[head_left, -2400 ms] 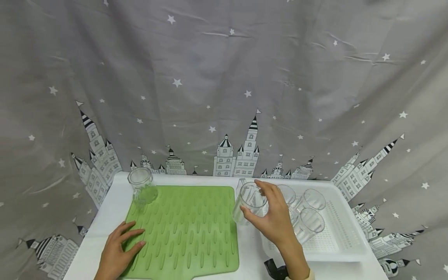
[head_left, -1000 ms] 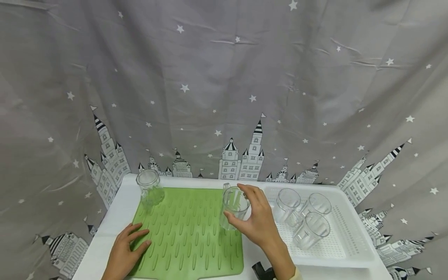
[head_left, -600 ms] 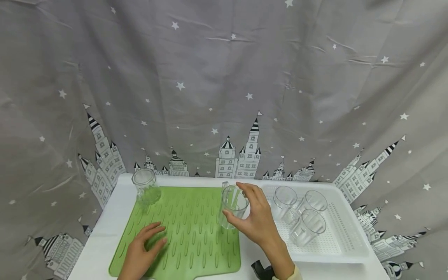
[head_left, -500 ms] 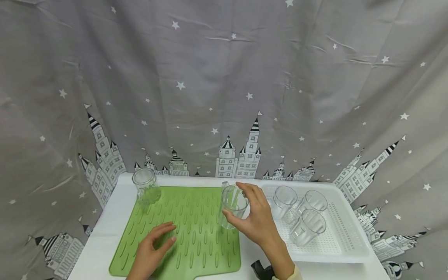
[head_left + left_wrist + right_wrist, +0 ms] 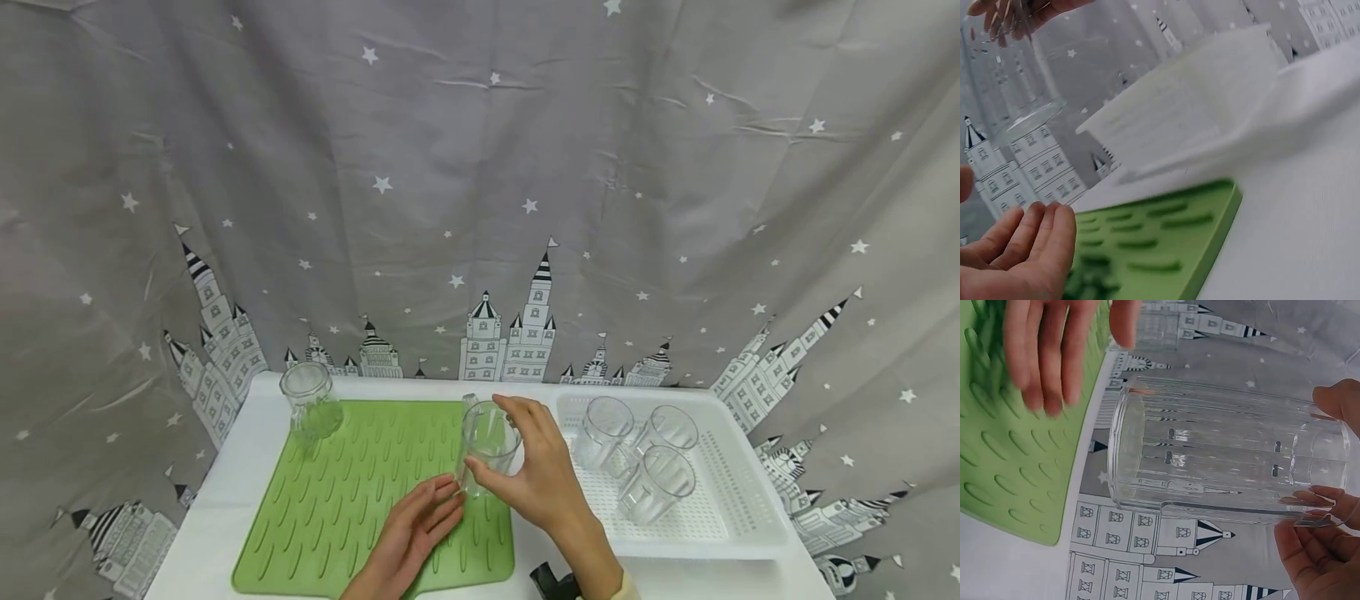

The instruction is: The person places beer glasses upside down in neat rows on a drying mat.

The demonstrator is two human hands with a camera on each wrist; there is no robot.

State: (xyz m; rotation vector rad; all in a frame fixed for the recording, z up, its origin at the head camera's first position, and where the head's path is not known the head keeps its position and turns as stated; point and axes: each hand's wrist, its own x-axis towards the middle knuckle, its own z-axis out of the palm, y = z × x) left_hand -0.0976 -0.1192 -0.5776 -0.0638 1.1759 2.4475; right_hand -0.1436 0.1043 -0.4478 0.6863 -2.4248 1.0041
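Note:
My right hand (image 5: 536, 471) grips a clear glass mug (image 5: 1222, 450) near its top end, thumb on one side and fingers on the other. In the wrist views the mug hangs above the green ridged mat (image 5: 300, 533). Just below and left of it is my left hand (image 5: 416, 529), fingers extended and palm turned toward the mug. A gap shows between left fingers (image 5: 1054, 231) and mug in the left wrist view. Another glass mug (image 5: 313, 408) stands at the mat's far left corner.
A white perforated tray (image 5: 738, 500) with three more glass mugs (image 5: 656, 487) stands to the right of the mat. Behind the white table (image 5: 202, 508) hangs a grey curtain (image 5: 420, 125) with stars and castles. A black object (image 5: 553, 581) sits by my right wrist.
My right hand has carried the mug leftward from beside the tray to over the mat's right side. My left hand has left the mat's left edge and moved right, close to the mug.

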